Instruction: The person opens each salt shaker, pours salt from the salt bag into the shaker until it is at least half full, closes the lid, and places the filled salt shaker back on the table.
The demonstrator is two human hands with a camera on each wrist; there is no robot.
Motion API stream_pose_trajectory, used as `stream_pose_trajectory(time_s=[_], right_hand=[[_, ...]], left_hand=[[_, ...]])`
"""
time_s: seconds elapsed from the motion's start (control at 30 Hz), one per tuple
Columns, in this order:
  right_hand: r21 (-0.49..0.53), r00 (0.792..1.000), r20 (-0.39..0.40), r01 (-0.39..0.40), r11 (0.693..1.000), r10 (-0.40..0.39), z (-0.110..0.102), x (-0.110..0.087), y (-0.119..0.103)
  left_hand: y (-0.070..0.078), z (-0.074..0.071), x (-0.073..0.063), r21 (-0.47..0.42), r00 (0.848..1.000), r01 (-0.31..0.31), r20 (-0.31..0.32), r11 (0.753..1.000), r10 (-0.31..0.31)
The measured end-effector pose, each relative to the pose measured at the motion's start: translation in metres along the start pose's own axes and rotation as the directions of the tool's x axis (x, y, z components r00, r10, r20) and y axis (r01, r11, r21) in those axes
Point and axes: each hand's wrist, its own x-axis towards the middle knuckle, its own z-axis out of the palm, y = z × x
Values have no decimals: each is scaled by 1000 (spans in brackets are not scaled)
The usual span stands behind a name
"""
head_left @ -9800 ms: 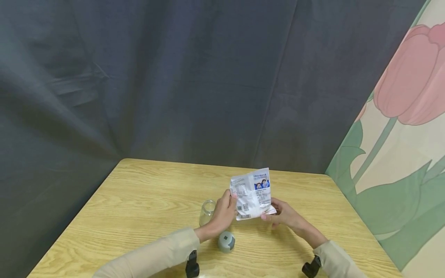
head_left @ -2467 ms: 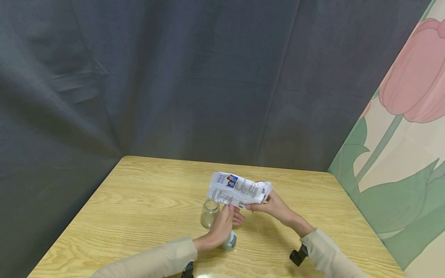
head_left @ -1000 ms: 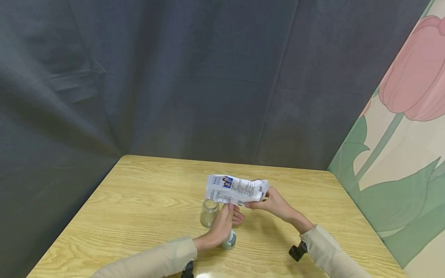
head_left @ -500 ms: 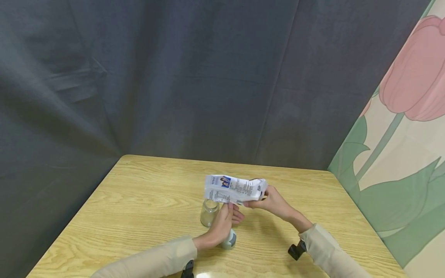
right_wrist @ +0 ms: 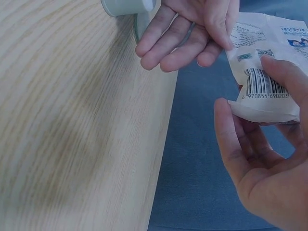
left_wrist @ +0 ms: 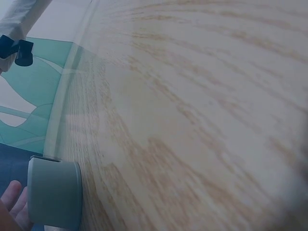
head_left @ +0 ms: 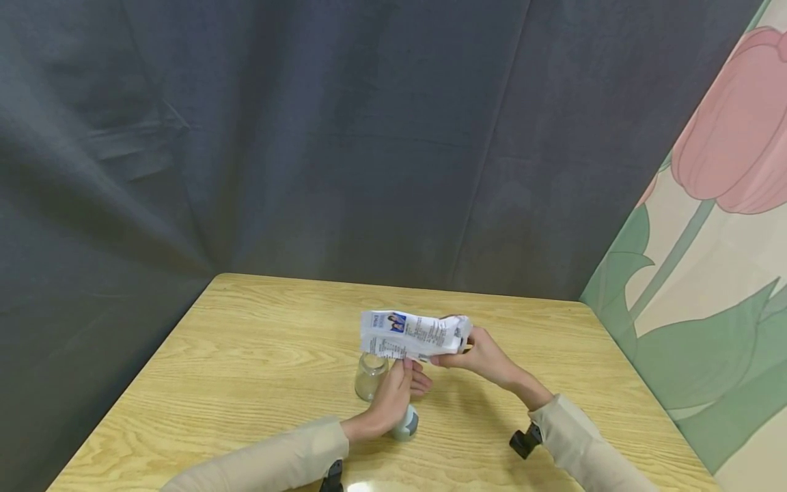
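A white printed packet [head_left: 424, 335] lies tilted on its side in the air, its left end above and behind the mouth of a clear glass jar [head_left: 367, 386]. My right hand [head_left: 482, 360] grips the packet's right end; the right wrist view shows thumb and fingers pinching it near the barcode [right_wrist: 264, 86]. Under the packet is my left hand [head_left: 391, 396], fingers straight and thumb touching the packet's lower edge. Beside its wrist stands a grey-green lid [head_left: 407, 425], partly hidden, also close by in the left wrist view. The jar's contents are unclear.
The wooden table [head_left: 258, 348] carries the jar and lid. A dark curtain [head_left: 344, 150] hangs behind and at the left. At the right stands a tulip-patterned panel [head_left: 695, 307]. Each wrist wears a black camera mount [head_left: 525, 442].
Earlier both hands held the packet upright; it has since tipped leftward towards the jar. The left hand has let go its grip and moved lower. Lately the packet edges slightly left.
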Motion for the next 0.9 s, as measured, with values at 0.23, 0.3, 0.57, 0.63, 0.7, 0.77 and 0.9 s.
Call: stream_pose_trajectory(time_s=[0.23, 0.3, 0.57, 0.63, 0.7, 0.77, 0.9], right_hand=[[-15, 1000, -8, -2, 1000, 2, 0, 0, 0], [-11, 1000, -7, -3, 1000, 2, 0, 0, 0], [-15, 1000, -10, 8, 1000, -9, -2, 1, -2], [-17, 1000, -11, 7, 1000, -7, -2, 1, -3], [-20, 1000, -11, 3, 1000, -3, -2, 1, -3], [-22, 1000, -10, 0, 1000, 0, -3, 1, -3], [-28, 1000, -9, -4, 1000, 4, -3, 1, -4]], left_hand=[[1, 1, 0, 16, 1000, -1, -2, 1000, 1], [1, 1, 0, 14, 1000, -3, -1, 1000, 3], [1, 1, 1, 13, 1000, -6, 4, 1000, 6], [0, 2, 2, 18, 1000, -3, 4, 1000, 3], [0, 2, 3, 21, 1000, -1, 2, 1000, 1], [0, 2, 3, 22, 1000, 0, 1, 1000, 0], [0, 3, 2, 14, 1000, -10, 0, 1000, 10]])
